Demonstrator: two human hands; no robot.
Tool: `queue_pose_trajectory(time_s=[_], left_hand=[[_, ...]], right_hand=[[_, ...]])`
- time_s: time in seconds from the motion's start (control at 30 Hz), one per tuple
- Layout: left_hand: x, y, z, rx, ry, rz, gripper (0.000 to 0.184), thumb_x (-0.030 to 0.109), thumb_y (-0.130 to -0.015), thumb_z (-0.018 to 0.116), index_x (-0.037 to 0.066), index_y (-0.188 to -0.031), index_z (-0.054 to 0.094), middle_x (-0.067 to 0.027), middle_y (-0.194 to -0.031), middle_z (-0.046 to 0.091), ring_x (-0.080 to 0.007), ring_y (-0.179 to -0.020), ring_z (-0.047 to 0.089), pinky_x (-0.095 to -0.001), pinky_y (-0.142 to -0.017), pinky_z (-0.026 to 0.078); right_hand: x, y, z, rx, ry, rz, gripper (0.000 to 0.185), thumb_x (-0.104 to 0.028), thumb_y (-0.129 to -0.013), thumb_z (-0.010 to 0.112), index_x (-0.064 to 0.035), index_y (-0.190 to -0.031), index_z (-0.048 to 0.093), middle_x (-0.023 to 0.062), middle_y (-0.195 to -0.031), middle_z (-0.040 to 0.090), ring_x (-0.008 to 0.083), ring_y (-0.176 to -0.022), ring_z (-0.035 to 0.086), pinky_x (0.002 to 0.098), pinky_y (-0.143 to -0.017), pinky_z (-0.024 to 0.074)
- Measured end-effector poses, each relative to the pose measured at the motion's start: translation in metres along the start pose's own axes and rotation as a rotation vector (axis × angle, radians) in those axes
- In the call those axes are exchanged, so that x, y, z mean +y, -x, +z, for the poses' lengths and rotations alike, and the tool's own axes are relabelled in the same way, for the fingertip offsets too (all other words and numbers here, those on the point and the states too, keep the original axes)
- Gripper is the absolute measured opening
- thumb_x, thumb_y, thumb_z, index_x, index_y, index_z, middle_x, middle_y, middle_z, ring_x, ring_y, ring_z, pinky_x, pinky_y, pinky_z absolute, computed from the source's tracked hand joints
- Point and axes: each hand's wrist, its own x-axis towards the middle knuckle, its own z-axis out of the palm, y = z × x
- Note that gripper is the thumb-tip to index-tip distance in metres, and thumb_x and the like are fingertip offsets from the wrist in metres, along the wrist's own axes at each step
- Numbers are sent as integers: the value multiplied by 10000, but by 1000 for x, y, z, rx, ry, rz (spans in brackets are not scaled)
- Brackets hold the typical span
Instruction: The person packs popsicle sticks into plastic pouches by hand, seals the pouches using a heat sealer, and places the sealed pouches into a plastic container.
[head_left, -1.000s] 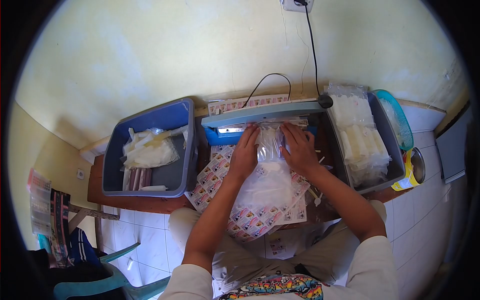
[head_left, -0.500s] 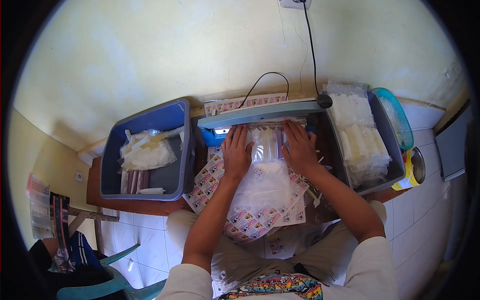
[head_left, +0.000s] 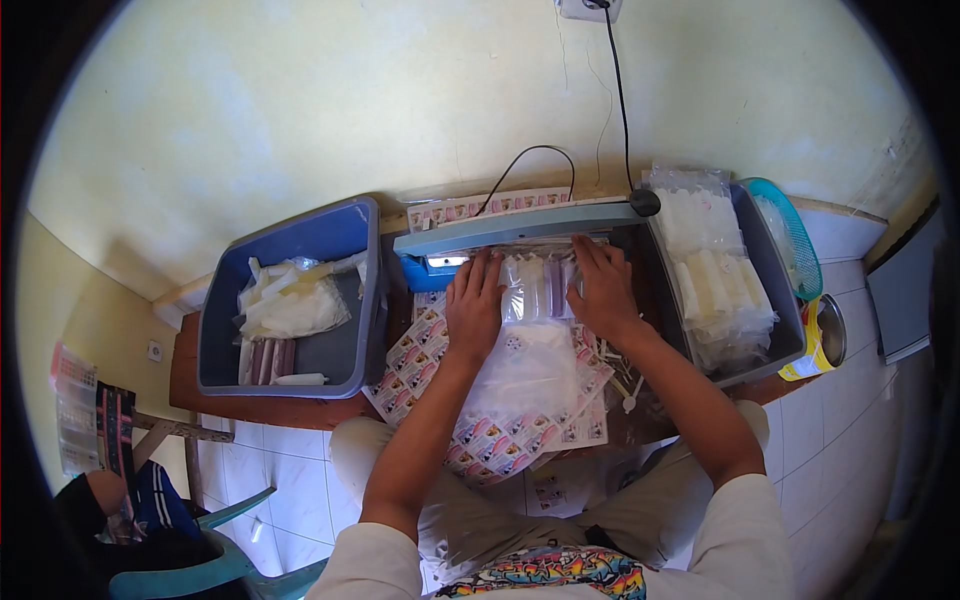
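Observation:
A clear plastic bag point(head_left: 526, 368) lies in front of me, its upper part filled with a row of pale and purple sticks point(head_left: 538, 287). The bag's far edge reaches under the raised grey arm of a blue impulse sealer point(head_left: 428, 273). My left hand point(head_left: 474, 305) rests on the bag's left side, fingers stretched toward the sealer. On the right side my right hand point(head_left: 604, 295) lies with its fingers extended and a little spread, the thumb beside the sticks. Both hands touch the bag, and their fingertips are partly hidden near the sealer.
A grey-blue bin point(head_left: 365, 300) on the left holds bags and loose sticks. Filled bags point(head_left: 722, 290) pile over another bin at right, near a teal basket point(head_left: 800, 240) and a yellow can point(head_left: 815, 345). Printed sheets point(head_left: 500, 445) cover the table. Another person's knee point(head_left: 105, 490) shows lower left.
My right hand's fingers have shifted slightly and spread over the bag's edge. The left hand and the bag stay nearly in place. At lower left, the other person's knee has come further into view.

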Motion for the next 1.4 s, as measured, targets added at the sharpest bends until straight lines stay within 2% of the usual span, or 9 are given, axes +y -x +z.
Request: queue_pose_trajectory(time_s=[0.23,0.57,0.67,0.77,0.97,1.03,1.13,1.27,1.4], left_hand=[[4,0,-4,-27,-24,-55,612,194,-972,746,151,-1557,568,-99,-1618,542,-367,-1383,533,-490,-1138,434],[-2,1,-3,65,43,-7,619,188,-946,786,65,-1517,581,-140,-1571,568,-383,-1311,567,-474,-1127,462],[1,2,-3,66,38,-11,619,199,-960,775,52,-1524,566,-145,-1573,563,-388,-1321,559,-479,-1133,459],[0,1,-3,57,23,-20,628,212,-969,767,47,-1535,550,-148,-1580,555,-393,-1336,549,-480,-1138,456],[-1,3,-2,50,13,-39,638,212,-964,772,47,-1539,549,-140,-1582,556,-382,-1357,543,-477,-1140,448],[0,2,-1,57,14,-40,636,208,-962,773,49,-1538,553,-134,-1578,560,-372,-1366,543,-477,-1139,444],[2,5,3,110,2,-9,622,189,-951,778,75,-1528,575,-121,-1575,567,-342,-1393,537,-468,-1132,436],[-1,5,5,74,-12,34,572,168,-953,763,116,-1501,611,-114,-1578,569,-325,-1427,522,-481,-1142,405],[2,3,5,56,12,-1,526,168,-970,739,127,-1482,623,-122,-1612,539,-338,-1445,507,-498,-1160,379]], right_hand=[[2,1,-2,-20,-100,1,845,-135,-849,754,95,-1586,411,261,-1639,458,429,-1344,506,485,-1188,420],[-10,13,-26,-22,-143,-39,781,-103,-896,727,95,-1580,406,281,-1631,448,469,-1437,494,485,-1229,405],[0,10,-18,-80,-230,-98,761,-102,-912,720,75,-1584,410,272,-1629,452,438,-1466,499,465,-1228,426],[2,10,-14,-87,-209,-72,783,-59,-904,726,57,-1605,396,259,-1654,439,424,-1358,574,433,-1129,501],[-27,-4,-74,-191,-464,287,582,-82,-925,730,-89,-1493,604,160,-1534,556,384,-1332,608,472,-1088,516],[-13,-11,-81,399,-43,-76,493,-84,-923,756,-126,-1409,682,149,-1444,607,370,-1286,619,489,-1059,508],[2,-27,-91,436,168,-69,487,-117,-932,777,-115,-1411,685,158,-1425,627,383,-1314,600,515,-1099,484],[25,-36,-83,497,183,-108,468,-156,-961,767,-119,-1420,684,181,-1418,631,402,-1305,605,520,-1092,494],[33,-47,-91,388,41,31,433,-160,-987,756,-115,-1414,698,200,-1322,692,399,-1157,687,479,-1004,559]])
